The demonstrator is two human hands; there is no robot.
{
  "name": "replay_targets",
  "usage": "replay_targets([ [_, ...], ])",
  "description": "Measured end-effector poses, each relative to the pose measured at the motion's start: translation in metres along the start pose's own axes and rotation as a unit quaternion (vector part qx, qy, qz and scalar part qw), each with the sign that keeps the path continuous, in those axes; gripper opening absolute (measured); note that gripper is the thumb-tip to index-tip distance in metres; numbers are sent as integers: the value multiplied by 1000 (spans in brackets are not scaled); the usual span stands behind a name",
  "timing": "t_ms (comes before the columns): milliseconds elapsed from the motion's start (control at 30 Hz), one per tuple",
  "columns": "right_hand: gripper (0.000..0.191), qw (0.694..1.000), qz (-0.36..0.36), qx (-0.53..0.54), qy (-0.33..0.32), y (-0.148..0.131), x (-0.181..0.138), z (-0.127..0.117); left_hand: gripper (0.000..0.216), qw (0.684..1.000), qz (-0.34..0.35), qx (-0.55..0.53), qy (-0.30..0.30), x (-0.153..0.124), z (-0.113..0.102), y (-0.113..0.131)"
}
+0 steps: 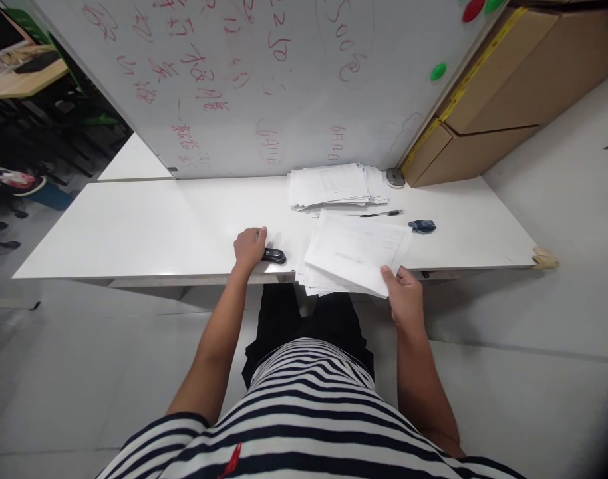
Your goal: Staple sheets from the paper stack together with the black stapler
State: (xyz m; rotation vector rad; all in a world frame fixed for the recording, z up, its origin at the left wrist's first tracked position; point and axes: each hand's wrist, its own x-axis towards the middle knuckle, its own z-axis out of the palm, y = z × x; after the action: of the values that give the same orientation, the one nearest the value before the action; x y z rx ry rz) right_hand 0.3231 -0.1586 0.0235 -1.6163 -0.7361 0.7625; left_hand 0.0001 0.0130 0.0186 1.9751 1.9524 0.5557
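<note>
Apparently, the paper handling is sitting partway along: the right hand (pixel 406 296) is pinching white sheets (pixel 358 249) between thumb and fingers over the front edge of the table (pixel 134 226), with loose papers (pixel 321 283) lying beneath and overhanging it. The left hand (pixel 249 249) is curling over a black stapler-like tool (pixel 275 256) — whether gripping or merely resting, I cannot tell. A paper stack (pixel 328 186) is lying behind, near the whiteboard (pixel 294 93); whether anything is fastened is not showing. A pen (pixel 384 213) is lying between the white sheets and that stack — slightly in the way — while cardboard boxes (pixel 503 73) are crowding the right.
</note>
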Motion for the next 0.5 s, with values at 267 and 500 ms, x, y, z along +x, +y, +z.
replay_targets([
  [267, 40, 997, -43, 61, -15, -18, 43, -16, 47, 1000, -10, -8, 25, 2, 5, -3],
  [500, 44, 909, -27, -410, -67, 7, 38, -12, 43, 999, -11, -26, 30, 3, 7, -6],
])
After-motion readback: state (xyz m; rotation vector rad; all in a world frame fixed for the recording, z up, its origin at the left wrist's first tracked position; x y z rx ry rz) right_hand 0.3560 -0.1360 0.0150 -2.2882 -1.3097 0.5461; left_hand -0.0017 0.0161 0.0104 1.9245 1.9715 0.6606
